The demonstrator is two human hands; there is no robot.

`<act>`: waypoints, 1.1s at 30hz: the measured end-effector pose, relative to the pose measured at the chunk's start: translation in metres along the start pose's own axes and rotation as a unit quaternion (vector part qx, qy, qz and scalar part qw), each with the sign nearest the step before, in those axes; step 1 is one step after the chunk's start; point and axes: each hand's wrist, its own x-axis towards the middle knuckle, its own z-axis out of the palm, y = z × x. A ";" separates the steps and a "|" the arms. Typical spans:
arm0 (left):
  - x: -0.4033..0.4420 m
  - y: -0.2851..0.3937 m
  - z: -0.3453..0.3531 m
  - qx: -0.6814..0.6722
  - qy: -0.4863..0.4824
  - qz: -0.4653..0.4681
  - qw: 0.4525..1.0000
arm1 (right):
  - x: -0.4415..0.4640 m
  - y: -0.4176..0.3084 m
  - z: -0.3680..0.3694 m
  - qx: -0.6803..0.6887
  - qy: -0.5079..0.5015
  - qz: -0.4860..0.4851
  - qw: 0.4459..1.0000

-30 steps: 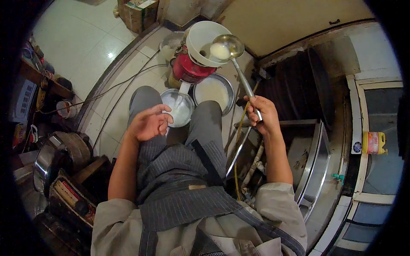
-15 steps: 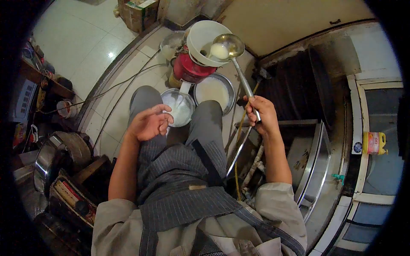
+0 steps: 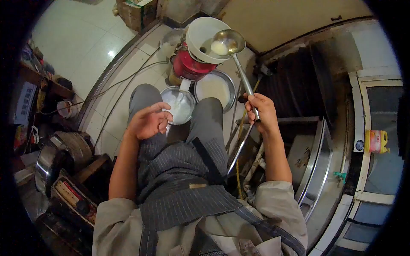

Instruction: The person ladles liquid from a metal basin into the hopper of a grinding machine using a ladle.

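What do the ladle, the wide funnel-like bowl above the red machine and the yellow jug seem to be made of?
Ladle: polished metal, probably stainless steel, given its bright reflections. 
Bowl: likely matte white plastic, evenly pale without metallic glare. 
Jug: apparently smooth plastic, with a moulded handle.

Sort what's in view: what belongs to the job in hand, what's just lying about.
With the job:
- long-handled metal ladle, in the right hand
- wide white hopper on the red machine
- round metal bowl under its spout
- wider metal basin, off-white contents

Apparently just lying about:
- yellow plastic jug
- brown cardboard box
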 end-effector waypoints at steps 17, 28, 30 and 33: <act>0.003 0.001 0.008 0.024 0.035 -0.005 0.999 | 0.001 0.009 0.004 -0.051 0.032 -0.011 0.998; 0.003 -0.002 0.008 0.036 0.060 -0.013 0.997 | 0.007 0.057 -0.010 -0.161 0.051 -0.097 0.981; 0.003 -0.002 0.007 0.039 0.066 -0.013 0.997 | 0.001 0.057 -0.009 -0.236 0.050 -0.133 0.961; 0.004 -0.004 0.004 0.025 0.089 -0.025 0.995 | -0.003 0.069 -0.015 -0.279 0.081 -0.199 0.936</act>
